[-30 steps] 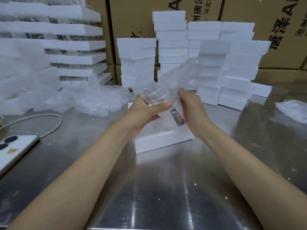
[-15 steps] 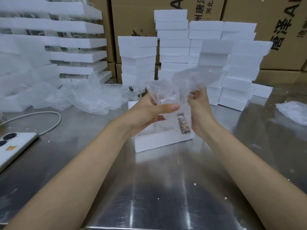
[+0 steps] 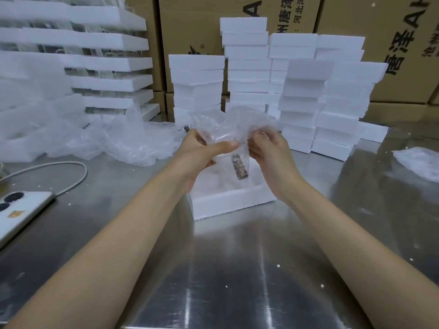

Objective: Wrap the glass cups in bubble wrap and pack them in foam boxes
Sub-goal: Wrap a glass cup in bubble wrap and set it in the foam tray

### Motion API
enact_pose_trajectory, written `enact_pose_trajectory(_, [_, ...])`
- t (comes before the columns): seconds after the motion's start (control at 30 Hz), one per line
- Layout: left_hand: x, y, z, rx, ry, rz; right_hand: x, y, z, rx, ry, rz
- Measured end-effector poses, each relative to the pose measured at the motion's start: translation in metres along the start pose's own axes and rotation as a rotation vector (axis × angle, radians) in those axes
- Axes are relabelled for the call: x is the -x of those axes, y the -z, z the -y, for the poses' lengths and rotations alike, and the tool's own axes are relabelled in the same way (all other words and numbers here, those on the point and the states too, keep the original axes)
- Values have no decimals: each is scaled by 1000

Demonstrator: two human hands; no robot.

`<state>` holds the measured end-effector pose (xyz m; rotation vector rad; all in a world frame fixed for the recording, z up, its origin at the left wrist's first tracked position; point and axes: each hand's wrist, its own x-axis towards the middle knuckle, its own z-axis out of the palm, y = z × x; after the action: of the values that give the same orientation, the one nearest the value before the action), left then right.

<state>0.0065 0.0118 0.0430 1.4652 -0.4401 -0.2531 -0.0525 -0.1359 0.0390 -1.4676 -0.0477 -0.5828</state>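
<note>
A clear glass cup (image 3: 234, 160) with a dark patterned label is held above an open white foam box (image 3: 231, 201) at the table's middle. Bubble wrap (image 3: 232, 124) is bunched over the cup's upper part. My left hand (image 3: 202, 150) grips the wrapped cup from the left, thumb across its front. My right hand (image 3: 268, 150) pinches the wrap on the right side. The cup's rim is hidden under the wrap.
Stacks of white foam boxes (image 3: 297, 91) stand behind on the steel table (image 3: 225, 269). Loose bubble wrap (image 3: 114, 138) lies at left below foam trays (image 3: 107, 62). A phone (image 3: 19, 210) with a cable sits near left; another wrap piece (image 3: 420, 162) at right. Cardboard cartons line the back.
The loose wrap that stood up to the right has been folded down over the cup. My right hand has shifted up and inward onto the wrap; the cup stays over the box.
</note>
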Motion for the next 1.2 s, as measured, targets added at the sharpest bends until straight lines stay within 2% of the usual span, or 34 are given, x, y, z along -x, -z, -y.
enact_pose_trajectory(0.17, [4, -3, -3, 4, -31, 71, 2, 7, 0, 16, -52, 7])
enact_pose_trajectory(0.27, [8, -8, -3, -32, -46, 238, 3, 7, -4, 115, -109, 5])
enact_pose_trajectory(0.43, [9, -12, -1, -32, -78, 322, 1, 11, 4, 254, -121, 124])
enact_pose_trajectory(0.57, [10, -14, 1, 31, -42, 376, 1, 19, 5, 127, -215, 297])
enact_pose_trajectory(0.63, [10, -16, 4, 75, -11, 349, 0, 26, 3, 64, -237, 276])
enact_pose_trajectory(0.73, [6, -16, 7, 115, 7, 194, -4, 29, 7, -73, -113, 51])
enact_pose_trajectory(0.8, [4, -16, 8, 58, -21, 63, -8, 29, 8, -195, -22, -36])
enact_pose_trajectory(0.83, [4, -17, 9, 8, -42, -3, -8, 27, 8, -217, 8, -30])
enact_pose_trajectory(0.9, [4, -19, 11, -55, -92, -87, -6, 22, 7, -115, 53, 2])
enact_pose_trajectory(0.97, [5, -21, 12, -49, -126, -102, -3, 18, 3, 18, 77, 6])
enact_pose_trajectory(1.2, [7, -23, 16, -45, -116, -76, 0, 6, -1, 38, -55, 81])
